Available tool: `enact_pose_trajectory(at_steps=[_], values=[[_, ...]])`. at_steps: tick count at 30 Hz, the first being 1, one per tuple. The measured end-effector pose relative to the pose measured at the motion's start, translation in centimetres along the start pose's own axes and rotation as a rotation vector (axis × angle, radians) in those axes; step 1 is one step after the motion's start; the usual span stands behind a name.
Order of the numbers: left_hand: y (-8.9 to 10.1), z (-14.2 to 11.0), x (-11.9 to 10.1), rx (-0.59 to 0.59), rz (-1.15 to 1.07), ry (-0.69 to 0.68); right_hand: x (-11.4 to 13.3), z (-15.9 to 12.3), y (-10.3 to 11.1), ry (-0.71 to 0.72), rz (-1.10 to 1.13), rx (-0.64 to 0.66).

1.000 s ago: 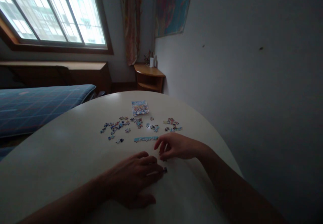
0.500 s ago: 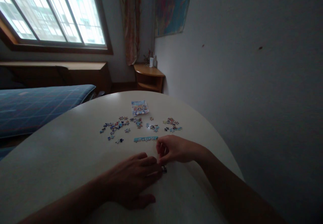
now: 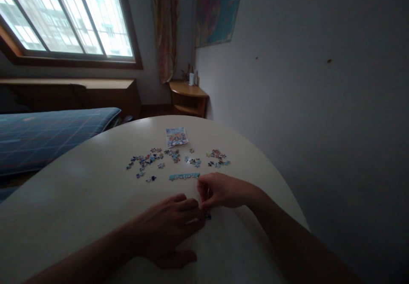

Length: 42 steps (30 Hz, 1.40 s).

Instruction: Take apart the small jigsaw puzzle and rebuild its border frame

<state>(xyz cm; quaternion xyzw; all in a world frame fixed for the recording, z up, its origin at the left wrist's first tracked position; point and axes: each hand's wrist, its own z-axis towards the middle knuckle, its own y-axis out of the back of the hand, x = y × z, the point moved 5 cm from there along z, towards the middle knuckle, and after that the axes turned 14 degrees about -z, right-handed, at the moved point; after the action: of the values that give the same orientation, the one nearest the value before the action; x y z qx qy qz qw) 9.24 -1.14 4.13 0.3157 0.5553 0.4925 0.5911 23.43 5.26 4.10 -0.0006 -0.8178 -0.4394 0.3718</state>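
My left hand (image 3: 169,228) lies flat on the white round table (image 3: 79,181), fingers stretched out, their tips touching a small dark puzzle piece (image 3: 207,215). My right hand (image 3: 220,192) is just beyond, fingers curled in a pinch over the same spot; what they grip is too small to make out. A short joined strip of light blue puzzle pieces (image 3: 184,176) lies just beyond my right hand's fingers. Several loose puzzle pieces (image 3: 150,159) are scattered farther back, with another cluster (image 3: 218,157) to the right.
A small printed picture card (image 3: 176,136) lies behind the pieces. The wall stands close on the right. A bed with a blue checked cover (image 3: 47,134) is to the left, a wooden corner shelf (image 3: 188,96) and a window behind.
My right hand has drawn its fingers in from a loose spread to a pinch and shifted slightly toward my left fingertips. My left hand has barely moved.
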Motion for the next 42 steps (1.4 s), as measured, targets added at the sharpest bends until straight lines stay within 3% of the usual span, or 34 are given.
enact_pose_trajectory(at_steps=[16,26,29,31,33,37,42], values=[[-0.4,-0.1,0.3,0.002,-0.018,0.007,0.1,-0.6,0.5,0.003,-0.044,0.03],[-0.3,-0.1,0.4,-0.008,-0.027,0.0,0.6,-0.9,1.1,0.006,-0.176,-0.061],[-0.3,-0.1,0.3,0.002,-0.026,-0.003,-0.4,-1.0,3.0,-0.101,-0.283,-0.258],[0.0,0.0,0.2,-0.003,-0.039,-0.005,-1.6,-1.5,5.0,-0.232,-0.42,-0.488],[0.3,0.0,0.2,-0.009,-0.055,-0.006,-3.5,-2.1,6.5,-0.386,-0.481,-0.621],[0.6,0.0,0.1,-0.001,-0.068,-0.007,-7.1,-2.8,7.3,-0.531,-0.509,-0.6],[0.5,-0.1,0.2,0.002,-0.105,0.002,-8.4,-2.4,6.9,-0.483,-0.478,-0.512]])
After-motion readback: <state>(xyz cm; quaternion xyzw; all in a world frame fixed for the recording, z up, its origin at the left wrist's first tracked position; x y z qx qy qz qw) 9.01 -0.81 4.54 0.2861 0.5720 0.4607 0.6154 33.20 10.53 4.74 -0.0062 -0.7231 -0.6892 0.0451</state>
